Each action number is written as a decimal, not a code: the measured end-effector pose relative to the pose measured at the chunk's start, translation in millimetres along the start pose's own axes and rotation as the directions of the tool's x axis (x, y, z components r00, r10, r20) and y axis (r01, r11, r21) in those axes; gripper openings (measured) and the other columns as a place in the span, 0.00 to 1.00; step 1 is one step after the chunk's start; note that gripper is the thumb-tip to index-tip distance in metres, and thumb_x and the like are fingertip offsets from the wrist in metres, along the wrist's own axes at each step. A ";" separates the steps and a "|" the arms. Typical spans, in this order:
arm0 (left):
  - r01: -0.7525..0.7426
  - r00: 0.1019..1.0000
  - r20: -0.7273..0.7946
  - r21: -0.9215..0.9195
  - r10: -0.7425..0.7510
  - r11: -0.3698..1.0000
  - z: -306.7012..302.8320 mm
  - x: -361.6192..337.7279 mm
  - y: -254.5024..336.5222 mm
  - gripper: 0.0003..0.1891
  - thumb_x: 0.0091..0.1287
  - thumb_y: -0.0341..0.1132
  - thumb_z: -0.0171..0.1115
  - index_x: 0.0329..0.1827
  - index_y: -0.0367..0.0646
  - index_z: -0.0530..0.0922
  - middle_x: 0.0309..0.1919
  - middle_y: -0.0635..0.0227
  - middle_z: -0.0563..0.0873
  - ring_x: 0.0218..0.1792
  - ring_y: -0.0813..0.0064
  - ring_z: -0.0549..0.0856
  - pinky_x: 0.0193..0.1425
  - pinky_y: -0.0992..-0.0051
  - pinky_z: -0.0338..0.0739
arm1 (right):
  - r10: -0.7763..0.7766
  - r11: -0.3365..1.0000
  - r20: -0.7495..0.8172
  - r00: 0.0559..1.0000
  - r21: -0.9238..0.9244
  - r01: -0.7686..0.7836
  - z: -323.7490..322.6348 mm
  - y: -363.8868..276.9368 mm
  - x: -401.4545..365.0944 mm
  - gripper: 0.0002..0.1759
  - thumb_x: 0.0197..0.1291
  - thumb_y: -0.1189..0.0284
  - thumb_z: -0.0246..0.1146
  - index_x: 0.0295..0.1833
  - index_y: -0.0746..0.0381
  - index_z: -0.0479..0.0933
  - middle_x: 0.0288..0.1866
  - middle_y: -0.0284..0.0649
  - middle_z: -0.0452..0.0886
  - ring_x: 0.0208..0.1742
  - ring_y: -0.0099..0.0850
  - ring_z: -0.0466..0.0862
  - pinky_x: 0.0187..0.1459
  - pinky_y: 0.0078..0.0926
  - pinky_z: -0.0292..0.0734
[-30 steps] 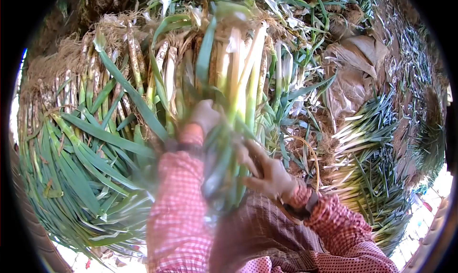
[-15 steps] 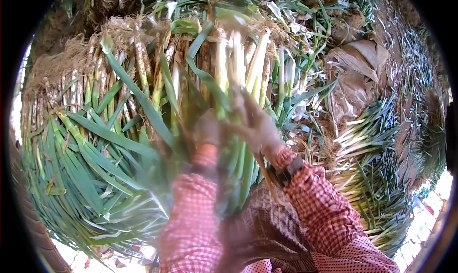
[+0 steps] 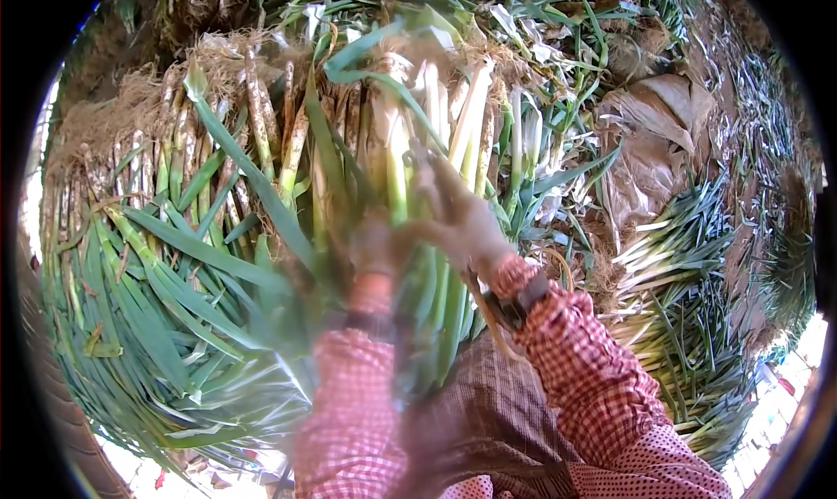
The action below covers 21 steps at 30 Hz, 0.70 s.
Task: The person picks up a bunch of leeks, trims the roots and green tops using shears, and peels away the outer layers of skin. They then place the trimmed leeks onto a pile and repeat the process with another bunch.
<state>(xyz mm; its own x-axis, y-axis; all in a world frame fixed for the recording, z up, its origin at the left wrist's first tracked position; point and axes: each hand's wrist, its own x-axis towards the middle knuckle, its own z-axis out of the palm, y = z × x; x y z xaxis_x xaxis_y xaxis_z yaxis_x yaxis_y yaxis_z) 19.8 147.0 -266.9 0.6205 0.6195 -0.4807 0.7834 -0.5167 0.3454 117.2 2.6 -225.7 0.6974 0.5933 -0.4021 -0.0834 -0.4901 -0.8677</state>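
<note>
Side by side over the middle of the long green stalks are both my hands, smeared by motion. My left hand (image 3: 373, 242) is at the lower edge of the pale stems, its fingers too blurred to make out. My right hand (image 3: 462, 215) reaches up over the stalks, thumb toward my left hand and fingers apart from it, touching or just above them. Under and above the hands, the peeled white stems (image 3: 471, 115) stand out, roots away from me. To their left lie unpeeled brown-skinned stalks (image 3: 257, 106) with dry roots.
Long green leaves (image 3: 139, 298) spread at the left. On the right are a brown crumpled sheet (image 3: 645, 141) and a stack of thinner white-stemmed bundles (image 3: 663, 255). Loose leaf scraps (image 3: 567, 54) lie at the back, and a brown checked cloth (image 3: 497, 394) covers my lap.
A long leaf near the centre has swung up and across the white stems. My left hand has moved slightly down; my right hand has shifted only a little.
</note>
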 end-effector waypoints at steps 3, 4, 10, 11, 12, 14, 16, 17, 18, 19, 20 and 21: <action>0.086 0.995 0.057 0.013 -0.086 0.996 -10.5 4.2 12.7 0.24 0.57 0.48 0.75 0.48 0.37 0.85 0.44 0.40 0.89 0.47 0.41 0.89 0.52 0.53 0.84 | -0.012 1.000 0.101 0.995 0.005 0.012 -6.4 3.8 -19.4 0.55 0.57 0.64 0.72 0.86 0.61 0.51 0.49 0.59 0.88 0.42 0.50 0.91 0.54 0.38 0.86; 0.100 0.985 0.135 0.036 -0.104 0.994 -13.3 9.2 11.5 0.26 0.56 0.48 0.75 0.49 0.35 0.85 0.44 0.39 0.89 0.50 0.42 0.89 0.54 0.55 0.84 | -0.031 0.999 0.125 0.992 -0.011 0.032 -6.7 6.1 -33.1 0.55 0.58 0.64 0.72 0.86 0.61 0.50 0.50 0.59 0.88 0.42 0.49 0.91 0.55 0.38 0.86; -0.083 0.991 0.095 -0.066 0.089 0.994 -9.0 11.4 2.6 0.25 0.56 0.51 0.74 0.43 0.34 0.87 0.40 0.40 0.88 0.42 0.42 0.88 0.49 0.55 0.81 | 0.018 0.988 0.136 0.991 0.149 -0.039 -5.6 9.1 -6.8 0.53 0.60 0.69 0.70 0.87 0.59 0.49 0.54 0.58 0.87 0.42 0.40 0.91 0.52 0.39 0.89; -0.081 0.989 0.115 -0.086 0.090 0.993 -10.7 11.1 1.4 0.26 0.57 0.51 0.74 0.44 0.34 0.87 0.40 0.40 0.89 0.41 0.42 0.88 0.48 0.55 0.81 | 0.095 0.982 0.135 0.986 0.148 -0.115 -12.5 -9.5 10.2 0.53 0.60 0.69 0.71 0.87 0.59 0.50 0.54 0.57 0.87 0.42 0.39 0.90 0.52 0.38 0.89; -0.077 0.986 0.139 -0.105 0.091 0.991 -14.0 11.1 3.4 0.26 0.57 0.51 0.74 0.44 0.34 0.88 0.39 0.41 0.89 0.41 0.43 0.88 0.48 0.55 0.81 | 0.171 0.970 0.134 0.976 0.149 -0.191 -19.3 -28.1 27.3 0.53 0.60 0.69 0.71 0.86 0.60 0.52 0.54 0.57 0.87 0.43 0.38 0.90 0.52 0.37 0.89; -0.046 0.969 0.238 -0.087 0.066 0.995 -26.8 10.4 14.2 0.27 0.57 0.50 0.74 0.49 0.33 0.87 0.39 0.42 0.89 0.44 0.44 0.89 0.51 0.58 0.83 | 0.061 0.997 0.043 0.997 0.047 -0.063 -20.3 -17.8 50.8 0.53 0.58 0.68 0.73 0.85 0.62 0.54 0.58 0.55 0.86 0.49 0.39 0.90 0.55 0.31 0.86; -0.252 0.946 0.179 -0.122 0.271 0.960 -16.1 7.6 4.3 0.27 0.57 0.49 0.73 0.49 0.33 0.86 0.38 0.43 0.90 0.45 0.45 0.90 0.51 0.60 0.84 | 0.064 0.974 0.184 0.981 0.204 -0.101 -16.9 -8.5 34.5 0.53 0.58 0.68 0.73 0.85 0.62 0.54 0.60 0.54 0.85 0.53 0.40 0.89 0.58 0.30 0.84; -0.213 0.945 0.196 -0.239 0.261 0.947 -9.3 6.8 1.7 0.25 0.58 0.48 0.72 0.49 0.34 0.86 0.38 0.43 0.90 0.44 0.44 0.90 0.51 0.60 0.85 | 0.003 0.991 0.209 0.978 0.134 -0.031 -18.8 -7.1 16.1 0.53 0.58 0.69 0.73 0.85 0.62 0.54 0.61 0.54 0.85 0.55 0.40 0.88 0.61 0.31 0.82; -0.167 0.944 0.213 -0.351 0.252 0.921 -7.1 4.5 3.5 0.23 0.58 0.46 0.70 0.48 0.35 0.86 0.38 0.43 0.89 0.44 0.44 0.89 0.50 0.60 0.85 | -0.059 0.997 0.234 0.971 0.068 0.044 -21.2 -9.8 -2.8 0.53 0.58 0.70 0.72 0.86 0.62 0.53 0.62 0.54 0.85 0.57 0.40 0.88 0.63 0.32 0.81; -0.210 0.943 0.196 -0.274 0.269 0.938 8.2 4.3 3.5 0.17 0.62 0.43 0.67 0.47 0.39 0.87 0.41 0.45 0.90 0.46 0.44 0.89 0.52 0.59 0.85 | 0.009 0.999 0.295 0.955 0.035 -0.020 -29.6 -21.8 -15.5 0.53 0.58 0.70 0.71 0.86 0.62 0.52 0.64 0.55 0.83 0.59 0.40 0.87 0.65 0.32 0.80; -0.219 0.935 0.236 -0.204 0.265 0.954 6.1 -5.2 16.2 0.16 0.63 0.41 0.66 0.46 0.40 0.86 0.41 0.45 0.90 0.46 0.44 0.89 0.52 0.57 0.84 | 0.076 0.997 0.353 0.932 -0.006 -0.079 -38.1 -34.0 -28.1 0.53 0.59 0.70 0.70 0.87 0.62 0.50 0.65 0.56 0.82 0.61 0.40 0.86 0.67 0.33 0.79; -0.230 0.925 0.278 -0.135 0.259 0.964 2.4 -13.2 23.9 0.14 0.64 0.40 0.64 0.46 0.40 0.86 0.41 0.45 0.90 0.46 0.44 0.89 0.52 0.56 0.84 | 0.221 0.975 0.374 0.901 -0.110 -0.193 -43.7 -46.7 -31.9 0.53 0.59 0.70 0.69 0.87 0.62 0.49 0.67 0.57 0.81 0.63 0.40 0.85 0.68 0.33 0.78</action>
<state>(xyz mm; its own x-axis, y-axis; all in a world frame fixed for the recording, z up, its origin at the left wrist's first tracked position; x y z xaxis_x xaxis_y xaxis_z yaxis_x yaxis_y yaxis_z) 30.3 125.0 -254.3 0.7674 0.2744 -0.5795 0.6173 -0.5608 0.5518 130.0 -21.4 -159.5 0.3440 0.6650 -0.6629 -0.1371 -0.6628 -0.7361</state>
